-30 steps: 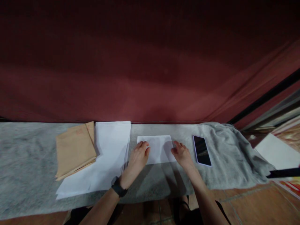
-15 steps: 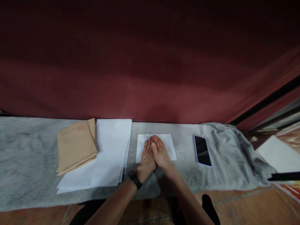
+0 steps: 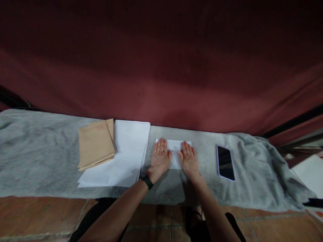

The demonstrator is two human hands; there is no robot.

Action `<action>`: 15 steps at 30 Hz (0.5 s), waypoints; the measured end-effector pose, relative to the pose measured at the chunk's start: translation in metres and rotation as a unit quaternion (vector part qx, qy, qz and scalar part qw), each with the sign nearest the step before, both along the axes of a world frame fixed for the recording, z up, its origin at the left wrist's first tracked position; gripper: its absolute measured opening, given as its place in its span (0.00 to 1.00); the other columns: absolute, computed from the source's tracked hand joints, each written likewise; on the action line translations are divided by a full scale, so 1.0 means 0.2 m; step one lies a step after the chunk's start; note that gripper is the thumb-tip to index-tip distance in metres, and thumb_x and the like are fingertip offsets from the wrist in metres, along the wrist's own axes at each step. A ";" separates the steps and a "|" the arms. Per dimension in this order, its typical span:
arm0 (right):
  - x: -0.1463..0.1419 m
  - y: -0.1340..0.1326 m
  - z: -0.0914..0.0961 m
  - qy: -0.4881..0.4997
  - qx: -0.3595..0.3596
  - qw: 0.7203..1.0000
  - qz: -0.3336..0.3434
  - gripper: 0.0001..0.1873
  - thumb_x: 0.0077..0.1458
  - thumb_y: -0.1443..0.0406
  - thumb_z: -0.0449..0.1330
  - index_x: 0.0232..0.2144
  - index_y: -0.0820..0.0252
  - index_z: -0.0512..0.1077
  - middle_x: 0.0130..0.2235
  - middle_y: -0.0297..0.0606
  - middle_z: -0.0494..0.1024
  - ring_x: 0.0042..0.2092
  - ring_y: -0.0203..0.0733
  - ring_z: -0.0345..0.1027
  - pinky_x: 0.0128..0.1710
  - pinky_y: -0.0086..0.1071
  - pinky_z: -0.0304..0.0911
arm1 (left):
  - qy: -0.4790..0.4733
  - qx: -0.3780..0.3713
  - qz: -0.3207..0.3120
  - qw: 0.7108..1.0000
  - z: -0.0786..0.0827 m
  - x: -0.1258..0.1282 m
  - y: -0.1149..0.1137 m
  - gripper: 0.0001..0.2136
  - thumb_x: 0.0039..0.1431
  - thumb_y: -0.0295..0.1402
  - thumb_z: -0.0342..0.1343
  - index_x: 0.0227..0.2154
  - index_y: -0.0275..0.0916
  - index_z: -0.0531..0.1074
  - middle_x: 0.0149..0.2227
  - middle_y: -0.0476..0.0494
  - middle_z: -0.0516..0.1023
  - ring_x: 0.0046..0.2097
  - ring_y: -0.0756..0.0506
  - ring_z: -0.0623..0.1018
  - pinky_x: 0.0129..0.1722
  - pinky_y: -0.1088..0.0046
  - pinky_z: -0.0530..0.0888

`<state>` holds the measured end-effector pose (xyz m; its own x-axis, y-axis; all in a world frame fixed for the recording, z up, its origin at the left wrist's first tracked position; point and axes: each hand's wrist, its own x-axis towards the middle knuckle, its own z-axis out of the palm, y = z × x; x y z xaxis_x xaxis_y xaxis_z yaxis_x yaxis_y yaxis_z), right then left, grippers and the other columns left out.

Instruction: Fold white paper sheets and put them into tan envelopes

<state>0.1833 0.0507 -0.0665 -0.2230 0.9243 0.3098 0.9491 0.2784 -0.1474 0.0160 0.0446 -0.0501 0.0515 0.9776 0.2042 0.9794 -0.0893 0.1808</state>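
A folded white sheet of paper (image 3: 174, 148) lies on the grey cloth (image 3: 37, 151) in front of me. My left hand (image 3: 160, 158) lies flat on its left part, fingers stretched out and together. My right hand (image 3: 188, 160) presses flat on its right part in the same way. A strip of paper shows between the two hands. A black band sits on my left wrist (image 3: 146, 179). Neither hand holds anything.
A stack of white sheets (image 3: 126, 151) lies left of my hands, with tan envelopes (image 3: 95, 143) on its left part. A phone (image 3: 225, 162) lies face up to the right. A dark red curtain (image 3: 161, 67) hangs behind. More white paper (image 3: 310, 173) shows far right.
My hands were side by side at the paper's middle; now they have slid apart toward its two ends. The view has shifted, with everything lying a little further right.
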 end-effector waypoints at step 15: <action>0.18 -0.06 -0.01 0.018 -0.013 0.995 -0.095 0.34 0.71 0.53 0.41 0.68 0.71 0.56 0.69 0.56 0.58 0.70 0.56 0.50 0.68 0.52 0.45 | -0.046 0.074 0.039 0.995 -0.06 -0.05 -0.03 0.30 0.67 0.36 0.42 0.68 0.21 0.52 0.69 0.24 0.55 0.72 0.35 0.53 0.69 0.51 0.55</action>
